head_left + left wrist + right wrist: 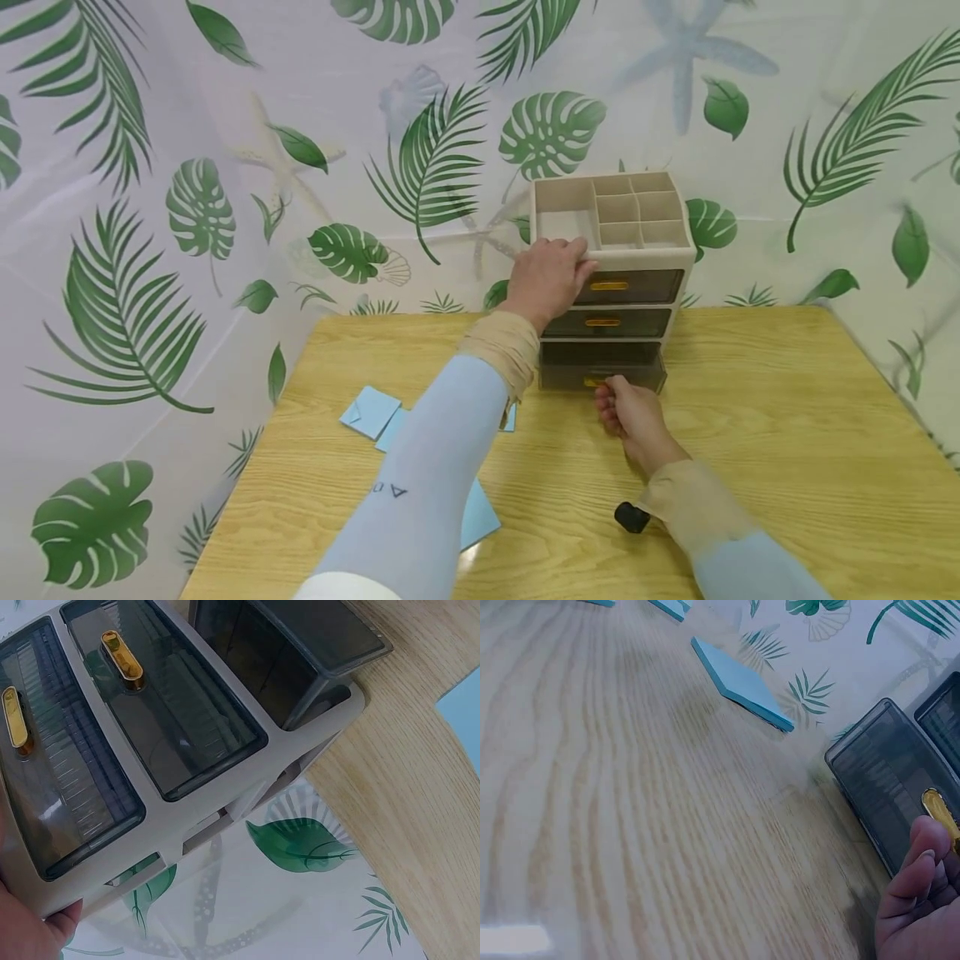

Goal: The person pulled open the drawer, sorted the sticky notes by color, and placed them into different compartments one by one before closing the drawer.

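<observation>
A cream desktop drawer organizer (645, 252) stands against the wall at the table's back, with open compartments on top and three smoky see-through drawers. My left hand (547, 275) grips its top front edge at the left corner; in the left wrist view only part of that hand (30, 930) shows. The bottom drawer (558, 379) is partly pulled out, and its inside looks dark. With thumb and curled fingers, my right hand (633, 417) pinches that drawer's amber handle (934, 806). The middle drawer (637, 323) and top drawer (652, 286) are closed.
Light-blue paper pads (372, 411) lie on the wooden table (787, 433), left of the organizer. Another blue sheet (477, 518) is partly hidden by my left sleeve. A small black object (632, 517) sits by my right wrist. Leaf-patterned cloth (300, 83) covers the walls.
</observation>
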`<state>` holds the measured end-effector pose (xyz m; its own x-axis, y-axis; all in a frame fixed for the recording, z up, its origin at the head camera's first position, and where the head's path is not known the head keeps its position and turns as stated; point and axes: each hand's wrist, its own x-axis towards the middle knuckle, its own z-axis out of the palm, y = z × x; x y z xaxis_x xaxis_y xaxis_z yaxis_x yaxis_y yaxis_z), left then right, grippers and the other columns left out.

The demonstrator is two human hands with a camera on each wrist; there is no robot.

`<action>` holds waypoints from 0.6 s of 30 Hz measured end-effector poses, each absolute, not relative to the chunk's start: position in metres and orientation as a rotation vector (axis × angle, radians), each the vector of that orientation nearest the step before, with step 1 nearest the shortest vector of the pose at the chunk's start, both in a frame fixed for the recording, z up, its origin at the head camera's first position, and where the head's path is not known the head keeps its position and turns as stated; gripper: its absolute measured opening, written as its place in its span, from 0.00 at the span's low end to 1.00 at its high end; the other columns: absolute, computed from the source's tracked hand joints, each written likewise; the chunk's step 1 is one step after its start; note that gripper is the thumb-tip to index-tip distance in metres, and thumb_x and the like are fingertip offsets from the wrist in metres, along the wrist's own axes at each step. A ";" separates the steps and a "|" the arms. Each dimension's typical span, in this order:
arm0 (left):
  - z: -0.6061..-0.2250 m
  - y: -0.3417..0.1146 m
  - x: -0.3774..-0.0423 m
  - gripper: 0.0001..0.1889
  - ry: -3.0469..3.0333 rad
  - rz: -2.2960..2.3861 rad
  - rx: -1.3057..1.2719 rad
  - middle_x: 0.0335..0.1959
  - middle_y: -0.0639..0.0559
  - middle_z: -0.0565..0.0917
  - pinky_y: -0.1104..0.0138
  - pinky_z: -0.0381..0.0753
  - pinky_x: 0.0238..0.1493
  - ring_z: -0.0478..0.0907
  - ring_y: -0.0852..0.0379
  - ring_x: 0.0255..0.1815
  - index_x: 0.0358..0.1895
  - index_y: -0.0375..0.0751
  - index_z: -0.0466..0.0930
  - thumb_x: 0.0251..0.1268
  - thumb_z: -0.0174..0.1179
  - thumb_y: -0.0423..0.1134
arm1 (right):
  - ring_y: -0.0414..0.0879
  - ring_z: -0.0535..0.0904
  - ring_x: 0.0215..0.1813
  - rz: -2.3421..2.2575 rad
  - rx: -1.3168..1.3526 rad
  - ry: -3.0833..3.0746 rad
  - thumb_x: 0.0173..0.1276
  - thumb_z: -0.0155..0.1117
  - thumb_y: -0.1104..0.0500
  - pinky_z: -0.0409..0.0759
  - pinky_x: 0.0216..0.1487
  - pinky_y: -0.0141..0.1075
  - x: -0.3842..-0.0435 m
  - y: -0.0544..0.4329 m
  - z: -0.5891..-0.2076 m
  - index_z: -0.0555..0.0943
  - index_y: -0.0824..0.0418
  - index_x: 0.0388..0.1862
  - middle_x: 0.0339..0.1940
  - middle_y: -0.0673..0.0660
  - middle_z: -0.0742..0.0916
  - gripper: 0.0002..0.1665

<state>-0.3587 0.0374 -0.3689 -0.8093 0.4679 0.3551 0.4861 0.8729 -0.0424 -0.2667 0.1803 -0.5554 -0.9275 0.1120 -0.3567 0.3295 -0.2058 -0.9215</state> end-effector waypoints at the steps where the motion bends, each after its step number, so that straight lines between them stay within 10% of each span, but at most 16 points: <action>1: -0.369 0.037 -0.359 0.17 -2.685 -0.069 -0.707 0.42 0.60 0.81 0.61 0.77 0.37 0.76 0.55 0.41 0.43 0.56 0.72 0.73 0.41 0.61 | 0.37 0.70 0.19 -2.271 0.519 1.876 0.75 0.46 0.52 0.68 0.18 0.28 -0.265 0.180 -0.556 0.76 0.69 0.41 0.21 0.50 0.80 0.20; 18: -0.370 0.038 -0.357 0.17 -2.671 -0.043 -0.710 0.39 0.60 0.80 0.62 0.75 0.34 0.74 0.56 0.37 0.43 0.55 0.72 0.74 0.39 0.60 | 0.39 0.70 0.20 -2.240 0.476 1.846 0.73 0.46 0.55 0.68 0.20 0.29 -0.238 0.182 -0.557 0.77 0.66 0.33 0.21 0.51 0.79 0.18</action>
<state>-0.3575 0.0376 -0.3699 -0.8024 0.4732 0.3638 0.4847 0.8722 -0.0654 -0.2376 0.1816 -0.5565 -0.9281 0.0496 -0.3691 0.3528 -0.1999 -0.9141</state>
